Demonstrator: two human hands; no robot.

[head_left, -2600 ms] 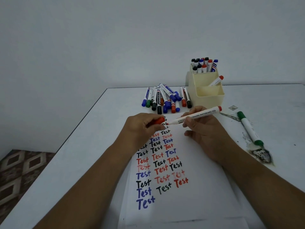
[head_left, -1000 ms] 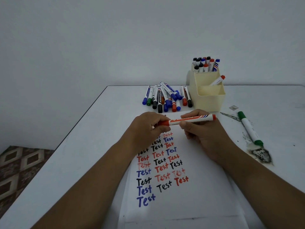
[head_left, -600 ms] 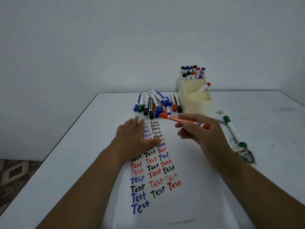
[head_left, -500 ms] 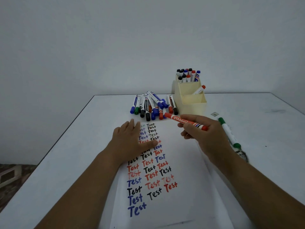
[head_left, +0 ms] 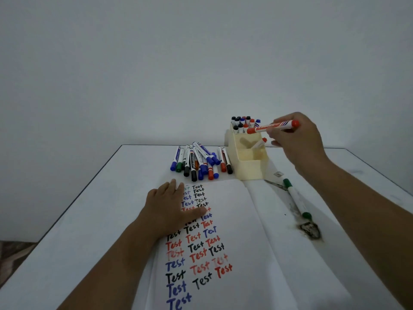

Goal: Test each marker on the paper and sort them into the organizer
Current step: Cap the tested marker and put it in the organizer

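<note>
My right hand [head_left: 297, 139] pinches a capped red marker [head_left: 273, 126] and holds it almost level just above the cream organizer [head_left: 248, 162]. The organizer's tall back compartment holds several upright markers [head_left: 244, 124]; one red-capped marker [head_left: 259, 143] leans in the middle compartment. My left hand [head_left: 169, 209] rests flat, fingers straight, on the white paper [head_left: 237, 220], which carries rows of "Test" in black, red and blue. A pile of loose markers [head_left: 201, 162] lies left of the organizer.
A green marker [head_left: 296, 198] lies on the table right of the paper, beside a dark stain [head_left: 309, 229]. A small scrap [head_left: 277, 174] sits near the organizer's front corner. The table's left edge [head_left: 73, 204] drops to patterned floor. A plain wall stands behind.
My left hand pushed the cap onto the red marker, let go and settled flat on the paper. My right hand carried the capped marker up and away to above the organizer.
</note>
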